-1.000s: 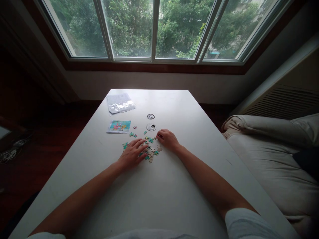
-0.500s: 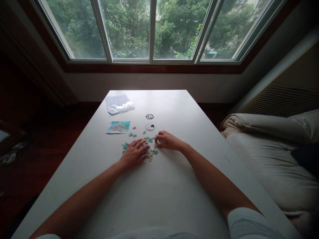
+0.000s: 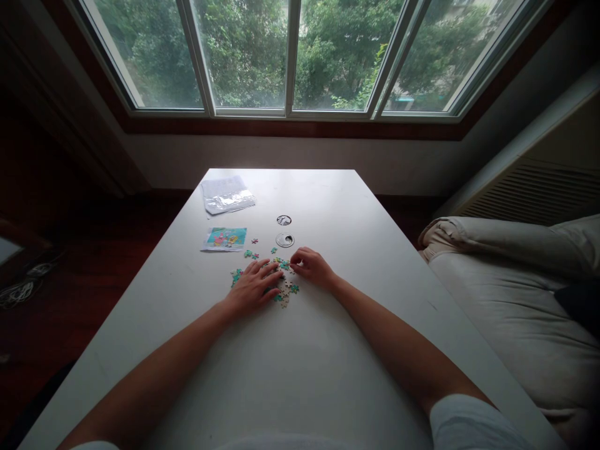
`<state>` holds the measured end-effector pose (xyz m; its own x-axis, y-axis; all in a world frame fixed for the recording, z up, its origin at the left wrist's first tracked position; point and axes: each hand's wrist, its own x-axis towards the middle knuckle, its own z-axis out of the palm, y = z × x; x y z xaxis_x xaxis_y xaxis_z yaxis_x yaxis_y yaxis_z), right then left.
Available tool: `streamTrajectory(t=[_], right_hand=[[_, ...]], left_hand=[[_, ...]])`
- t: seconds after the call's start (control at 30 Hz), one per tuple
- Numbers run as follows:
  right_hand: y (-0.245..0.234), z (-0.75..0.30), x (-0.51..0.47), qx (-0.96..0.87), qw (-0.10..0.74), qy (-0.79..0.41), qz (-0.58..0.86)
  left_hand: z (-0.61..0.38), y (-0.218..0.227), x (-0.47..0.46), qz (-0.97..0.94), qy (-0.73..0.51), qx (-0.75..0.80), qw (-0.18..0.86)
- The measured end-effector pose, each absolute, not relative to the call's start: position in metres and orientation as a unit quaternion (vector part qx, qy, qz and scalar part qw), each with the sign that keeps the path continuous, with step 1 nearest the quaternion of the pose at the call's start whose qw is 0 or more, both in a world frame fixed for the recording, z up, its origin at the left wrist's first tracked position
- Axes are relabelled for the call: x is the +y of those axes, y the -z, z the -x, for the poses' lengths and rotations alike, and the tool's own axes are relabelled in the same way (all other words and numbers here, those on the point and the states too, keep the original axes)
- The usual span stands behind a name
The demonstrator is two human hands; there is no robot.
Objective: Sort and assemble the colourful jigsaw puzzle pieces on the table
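A white table [image 3: 300, 375] carries all the work items; its far edge faces a sliding window [image 3: 250, 56] with trees outside. A pale sofa [image 3: 515, 300] stands along the table's right edge. Flat sheets in clear plastic [image 3: 228, 195] lie at the far left corner of the table.

The heap of puzzle pieces [image 3: 284, 265] lies inward from the left and right edges, nearer the far edge than the near side. Its visible pieces are mainly teal and beige, with some yellow.

The left hand [image 3: 252, 289] is palm down over the left part of the heap, fingers extended and moderately spread. Whether a piece is under the palm cannot be determined. The right hand [image 3: 313, 265] is at the heap's right side, fingers curled, thumb and index finger close together; whether they grip a piece cannot be determined.

A printed picture card [image 3: 227, 238] lies near the left edge, on the near side of the sheets. Two round discs [image 3: 285, 240], marked black and white, lie beyond the heap, one behind the other toward the far edge. A small loose cluster [image 3: 251, 254] and a single pinkish piece [image 3: 254, 240] lie between card and discs.
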<state>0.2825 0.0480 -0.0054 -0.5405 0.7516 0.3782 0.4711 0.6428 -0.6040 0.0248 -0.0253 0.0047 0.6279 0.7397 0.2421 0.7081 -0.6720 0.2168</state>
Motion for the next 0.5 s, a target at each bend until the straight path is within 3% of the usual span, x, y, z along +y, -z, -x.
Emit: streamTrajectory(t=[0.17,0.5], right_hand=[[0.008,-0.288,0.054,-0.818,0.344,-0.157,0.433],[0.013,-0.284,0.055,-0.829,0.301,-0.057,0.468]], left_hand=[[-0.025,-0.005,-0.024,-0.896,-0.167,0.408,0.051],[-0.027,-0.002,-0.022,-0.894,-0.173,0.412,0.043]])
